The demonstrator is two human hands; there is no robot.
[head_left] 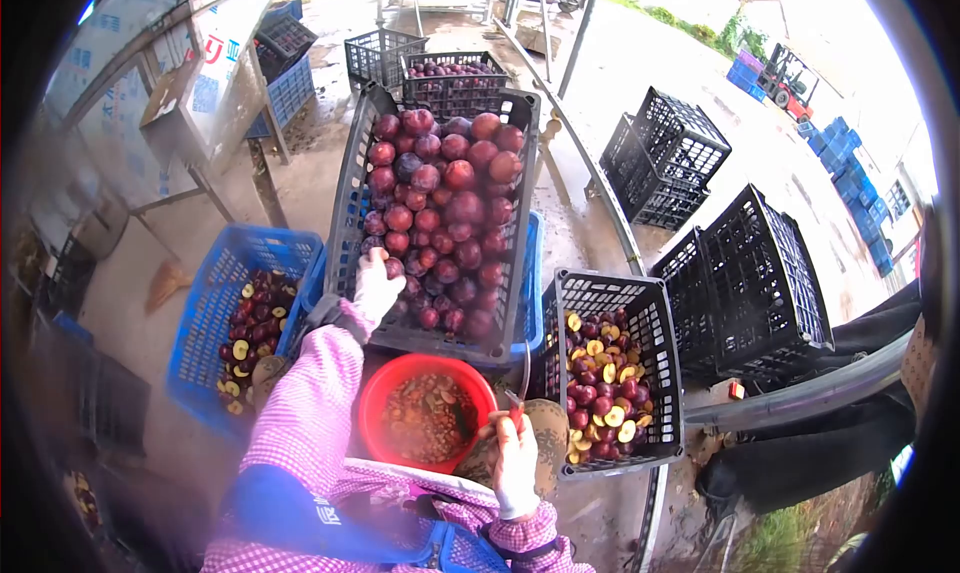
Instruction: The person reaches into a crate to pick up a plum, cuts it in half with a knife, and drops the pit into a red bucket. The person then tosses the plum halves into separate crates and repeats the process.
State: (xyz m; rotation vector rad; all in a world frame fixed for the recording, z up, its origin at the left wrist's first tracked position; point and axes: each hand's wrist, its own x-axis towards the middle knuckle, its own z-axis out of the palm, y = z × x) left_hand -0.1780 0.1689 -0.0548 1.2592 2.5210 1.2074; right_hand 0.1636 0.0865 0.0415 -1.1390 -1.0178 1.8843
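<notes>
One big black crate [350,203], heaped with whole plums [460,176], stretches beyond the fingers of the left hand [378,291]. Lower and off to the left of those fingers stands a blue basket [205,303] with cut plums in it. Just to the right of the fingers of the right hand [515,461], a smaller black crate [672,373] holds more halves, plenty showing yellow flesh. A red basin [369,413] of murky scraps sits below the left fingers and beside the right ones.

From where I stand, the right fingers are pressed together around a red-handled knife [516,410], its blade pointing up, clear of any fruit. The left fingers bend at the crate's near left corner, right by a single plum [394,268]; whether they pinch it, I can't tell.

I'd call this step picking out a fruit, before any cutting. The next move seems to want one plum lifted cleanly off the heap and brought to the knife, fingertips away from the edge.
</notes>
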